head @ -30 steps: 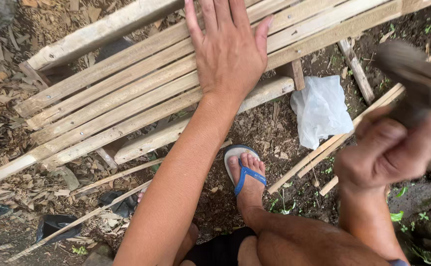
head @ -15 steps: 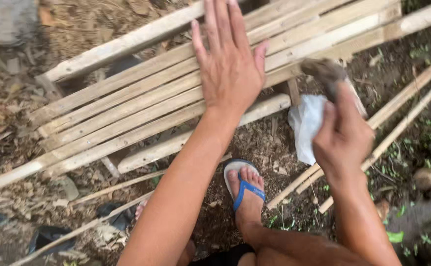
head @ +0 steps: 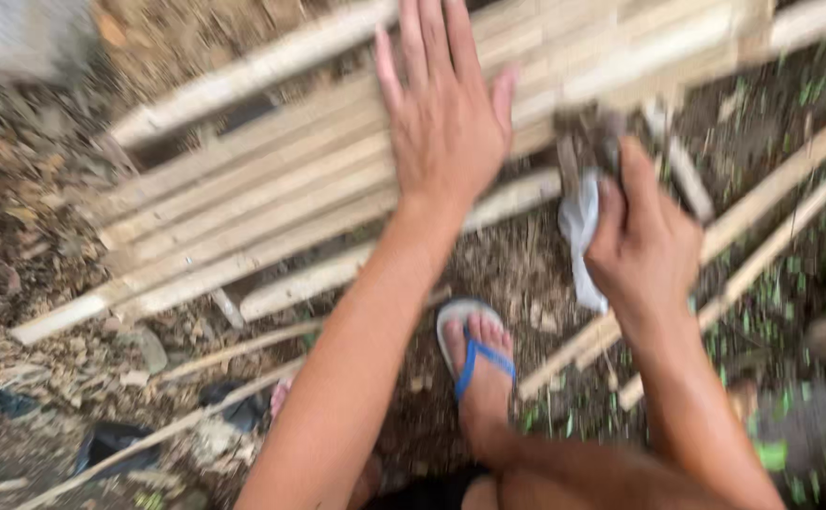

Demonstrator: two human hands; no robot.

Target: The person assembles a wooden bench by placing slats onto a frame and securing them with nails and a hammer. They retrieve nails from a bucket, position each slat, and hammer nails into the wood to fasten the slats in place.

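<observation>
The slats (head: 271,189) are best pinned firmly under the flat, open left hand (head: 446,118) while the dark tool (head: 588,132), gripped in the closed right hand (head: 644,241), is brought down squarely.

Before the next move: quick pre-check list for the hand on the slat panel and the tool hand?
1. Left hand flat on the pale split-bamboo slat panel, fingers spread: ok.
2. Right hand closed on a dark blurred tool at the panel's near edge: ok, though what kind of tool it is cannot be told.
3. Left fingers apart from the tool head: ok, a gap shows between the thumb and the tool.
4. Foot in the blue-strapped sandal planted on soil below the panel: ok.
5. White crumpled plastic bag beside the right hand, possibly in the way: cannot tell.
6. Sharp view of the contact point: not ok, blurred.
</observation>
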